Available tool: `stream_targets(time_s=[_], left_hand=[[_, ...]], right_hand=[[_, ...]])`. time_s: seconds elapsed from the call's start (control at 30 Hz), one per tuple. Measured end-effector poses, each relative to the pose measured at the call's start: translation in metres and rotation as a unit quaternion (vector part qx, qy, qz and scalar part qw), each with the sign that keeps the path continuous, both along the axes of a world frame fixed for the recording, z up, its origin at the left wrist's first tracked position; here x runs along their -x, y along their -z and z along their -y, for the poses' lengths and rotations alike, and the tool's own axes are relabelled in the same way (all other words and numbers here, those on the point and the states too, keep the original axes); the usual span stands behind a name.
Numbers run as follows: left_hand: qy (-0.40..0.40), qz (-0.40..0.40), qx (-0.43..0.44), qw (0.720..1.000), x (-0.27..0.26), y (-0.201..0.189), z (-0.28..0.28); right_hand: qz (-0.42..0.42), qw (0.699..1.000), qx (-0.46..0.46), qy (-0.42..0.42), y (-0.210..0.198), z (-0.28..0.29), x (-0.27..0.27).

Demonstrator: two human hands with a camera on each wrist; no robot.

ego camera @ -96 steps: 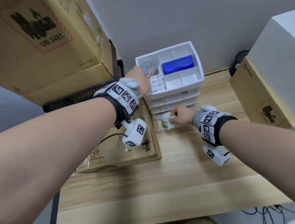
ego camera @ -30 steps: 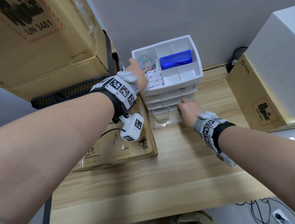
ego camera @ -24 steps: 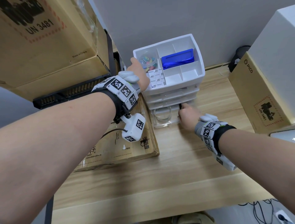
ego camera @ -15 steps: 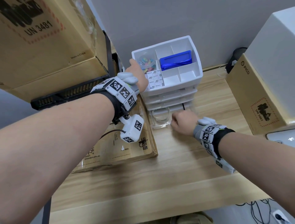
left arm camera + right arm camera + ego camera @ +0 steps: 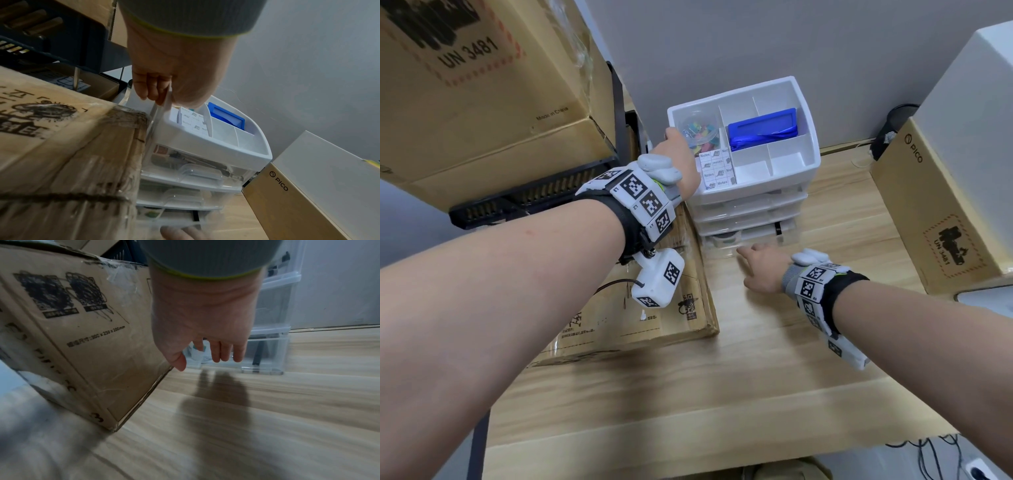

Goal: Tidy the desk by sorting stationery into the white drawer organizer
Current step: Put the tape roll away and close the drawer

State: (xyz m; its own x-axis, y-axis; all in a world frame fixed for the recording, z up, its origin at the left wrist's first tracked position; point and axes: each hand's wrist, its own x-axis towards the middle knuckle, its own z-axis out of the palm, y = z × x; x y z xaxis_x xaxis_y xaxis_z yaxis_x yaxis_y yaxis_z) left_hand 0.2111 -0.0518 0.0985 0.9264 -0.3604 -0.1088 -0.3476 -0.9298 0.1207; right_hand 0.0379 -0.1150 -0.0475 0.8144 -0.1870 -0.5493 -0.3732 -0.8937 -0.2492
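Observation:
The white drawer organizer point(image 5: 784, 178) stands at the back of the wooden desk point(image 5: 722, 394). Its top tray holds a tub of coloured clips point(image 5: 698, 132), note pads point(image 5: 717, 168) and a blue case point(image 5: 763, 132). My left hand point(image 5: 678, 150) grips the tray's left rim, with the fingers curled over the edge point(image 5: 154, 92). The clear bottom drawer point(image 5: 753, 240) sticks out slightly, with a tape roll point(image 5: 197, 352) and a black item point(image 5: 777, 228) inside. My right hand point(image 5: 753, 257) is open, its straight fingers point(image 5: 216, 353) at the drawer's front.
A flat cardboard box point(image 5: 637, 318) lies just left of the organizer, under a black rack point(image 5: 534, 198) and a large carton point(image 5: 482, 85). A PICO carton point(image 5: 935, 212) with a white box point(image 5: 979, 102) on it stands at the right. Cables hang below the desk's front edge.
My right hand put the tape roll and then a black item into the bottom drawer. It went from a fist to open at the drawer's front, and the drawer has slid further in. The left hand kept its grip.

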Motion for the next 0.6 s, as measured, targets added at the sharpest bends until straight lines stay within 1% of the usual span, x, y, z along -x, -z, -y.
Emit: stream_targets(time_s=[0.2, 0.5, 0.6], left_hand=[[0.017, 0.01, -0.026, 0.999, -0.005, 0.006, 0.001], [0.037, 0.006, -0.026, 0.999, -0.006, 0.011, 0.0], [0.03, 0.021, -0.025, 0.999, -0.006, 0.012, -0.001]], right_hand=[[0.009, 1.0, 0.012, 0.021, 0.005, 0.003, -0.024], [0.007, 0.999, 0.026, 0.039, 0.008, 0.003, -0.027], [0.005, 0.999, 0.02, 0.043, 0.004, 0.003, -0.03]])
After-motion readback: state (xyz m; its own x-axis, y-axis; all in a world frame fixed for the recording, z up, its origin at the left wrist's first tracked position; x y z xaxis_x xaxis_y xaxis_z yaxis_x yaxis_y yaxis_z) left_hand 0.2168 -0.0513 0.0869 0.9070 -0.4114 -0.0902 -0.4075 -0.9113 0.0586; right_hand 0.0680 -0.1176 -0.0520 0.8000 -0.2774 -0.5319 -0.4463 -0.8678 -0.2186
